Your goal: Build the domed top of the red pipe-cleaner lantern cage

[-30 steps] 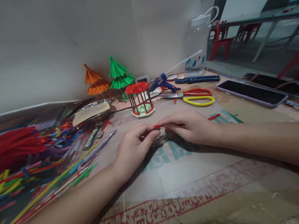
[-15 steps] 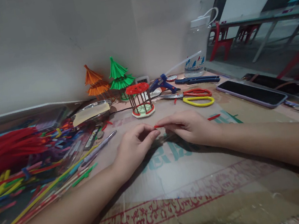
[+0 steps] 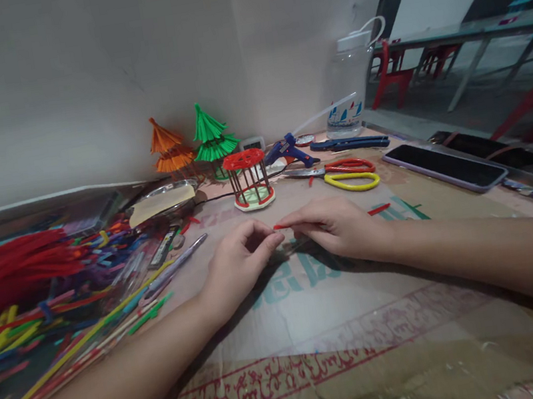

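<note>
A thin red pipe cleaner (image 3: pixel 379 209) runs through my right hand (image 3: pixel 333 222), its far end showing past the knuckles. Thumb and fingers of that hand pinch it, and its near tip comes out between the two hands. My left hand (image 3: pixel 249 249) has thumb and forefinger closed together at this tip. Just beyond the fingers stands a small round cage-like model (image 3: pixel 250 180) with a red top, dark posts and a pale base. Behind it are a green tiered pointed roof model (image 3: pixel 213 137) and an orange one (image 3: pixel 167 149).
Loose colored pipe cleaners (image 3: pixel 11 280) pile up at left, beside a metal dish (image 3: pixel 160 203) and a purple pen (image 3: pixel 176 269). Scissors (image 3: pixel 351 176), a blue glue gun (image 3: pixel 289 150), pliers-like blue tool (image 3: pixel 351 144), water bottle (image 3: pixel 342 86) and phone (image 3: pixel 443 166) lie or stand behind and right.
The view has shifted slightly. Both hands keep nearly the same pose around the red pipe cleaner, with no clear movement between them.
</note>
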A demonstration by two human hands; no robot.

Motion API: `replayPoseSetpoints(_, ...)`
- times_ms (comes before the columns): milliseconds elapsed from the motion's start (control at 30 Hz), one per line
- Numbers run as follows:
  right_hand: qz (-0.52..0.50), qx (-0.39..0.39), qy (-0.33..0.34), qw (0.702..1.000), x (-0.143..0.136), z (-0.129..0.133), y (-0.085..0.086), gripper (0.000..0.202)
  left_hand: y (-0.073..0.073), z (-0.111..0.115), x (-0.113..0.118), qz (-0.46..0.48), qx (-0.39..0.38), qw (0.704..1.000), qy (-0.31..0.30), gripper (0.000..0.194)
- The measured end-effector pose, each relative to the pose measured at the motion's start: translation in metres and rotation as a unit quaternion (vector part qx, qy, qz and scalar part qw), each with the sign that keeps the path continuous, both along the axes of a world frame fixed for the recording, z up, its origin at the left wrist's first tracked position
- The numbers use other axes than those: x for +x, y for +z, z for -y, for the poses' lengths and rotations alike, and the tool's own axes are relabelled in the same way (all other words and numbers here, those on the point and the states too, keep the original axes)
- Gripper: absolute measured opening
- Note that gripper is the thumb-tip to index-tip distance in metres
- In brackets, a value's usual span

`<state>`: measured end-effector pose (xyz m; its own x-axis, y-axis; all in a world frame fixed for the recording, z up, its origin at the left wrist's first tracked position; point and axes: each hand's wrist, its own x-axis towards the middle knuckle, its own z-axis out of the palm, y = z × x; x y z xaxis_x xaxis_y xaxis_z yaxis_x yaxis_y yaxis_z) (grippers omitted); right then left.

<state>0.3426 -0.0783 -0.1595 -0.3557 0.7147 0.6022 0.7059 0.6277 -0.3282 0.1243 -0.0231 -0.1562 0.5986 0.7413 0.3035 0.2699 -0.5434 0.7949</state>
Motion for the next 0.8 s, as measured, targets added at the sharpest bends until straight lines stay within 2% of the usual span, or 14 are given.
replayPoseSetpoints(800, 0.018, 0.018, 0.009, 1.0, 0.0014, -0.0008, -0.0017, 0.03, -0.0017, -0.0018, -0.0005, -0.01, 0.002, 1.0, 0.002, 0.025)
